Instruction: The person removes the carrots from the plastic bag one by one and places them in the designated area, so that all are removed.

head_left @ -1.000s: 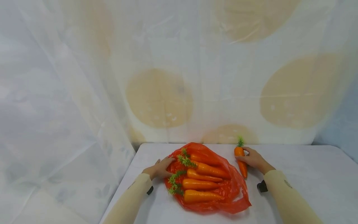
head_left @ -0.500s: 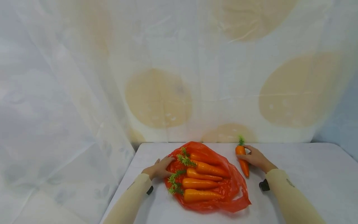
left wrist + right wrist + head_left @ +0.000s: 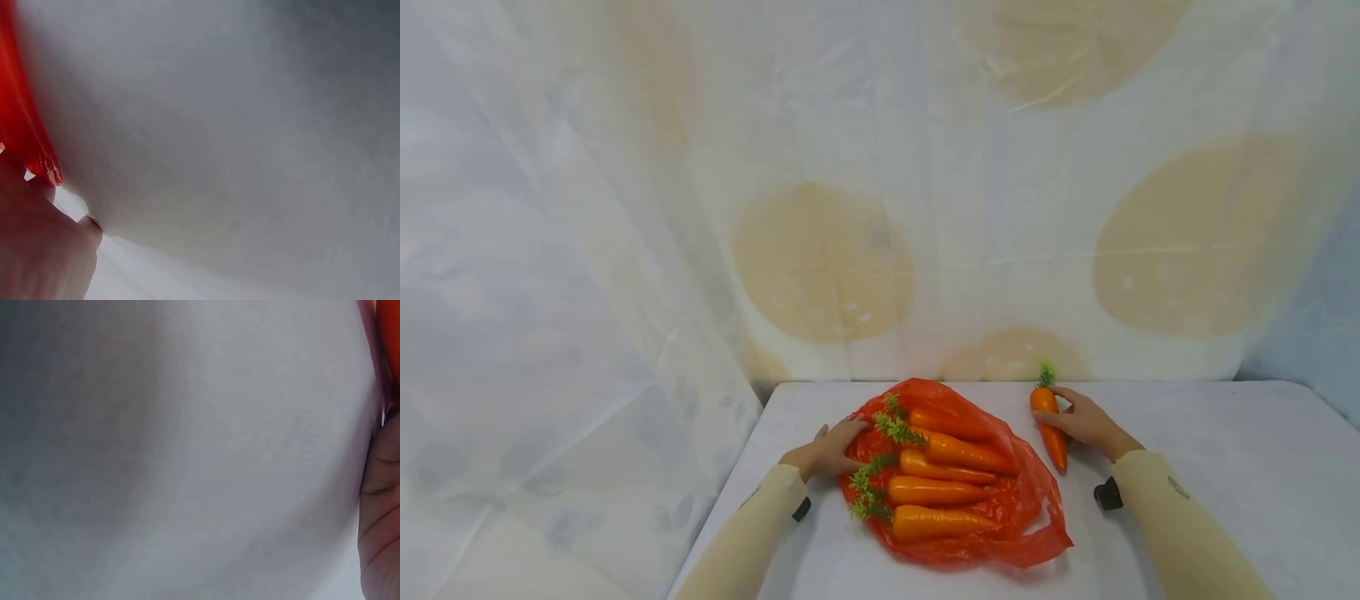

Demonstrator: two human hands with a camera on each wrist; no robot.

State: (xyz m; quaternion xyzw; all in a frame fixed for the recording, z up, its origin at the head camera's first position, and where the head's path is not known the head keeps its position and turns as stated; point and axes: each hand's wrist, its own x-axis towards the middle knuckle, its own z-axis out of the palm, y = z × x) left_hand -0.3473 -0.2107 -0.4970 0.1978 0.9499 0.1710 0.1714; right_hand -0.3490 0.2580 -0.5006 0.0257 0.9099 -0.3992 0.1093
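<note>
A crumpled red plastic bag [image 3: 1037, 487] is spread over the middle of the table. Several orange carrots with green tops lie side by side on it, the nearest carrot [image 3: 942, 522] at its front; whether film covers any of them is hard to tell. My left hand [image 3: 829, 450] rests with fingers apart on the bag's left edge, by the leafy ends. To the right of the bag, a single carrot [image 3: 1049, 451] lies at a slant, its leaves away from me. My right hand [image 3: 1088, 423] holds this carrot between thumb and fingers. Each wrist view catches only part of its hand.
The white table [image 3: 1217, 483] extends to the right of the right forearm. Behind its far edge hangs a pale curtain [image 3: 1000, 250] with tan spots. Another pale sheet [image 3: 587, 333] hangs along the left side.
The single carrot and my right hand have shifted very slightly to the right, and the carrot is a little more slanted. My left hand, the bag and its carrots stay put.
</note>
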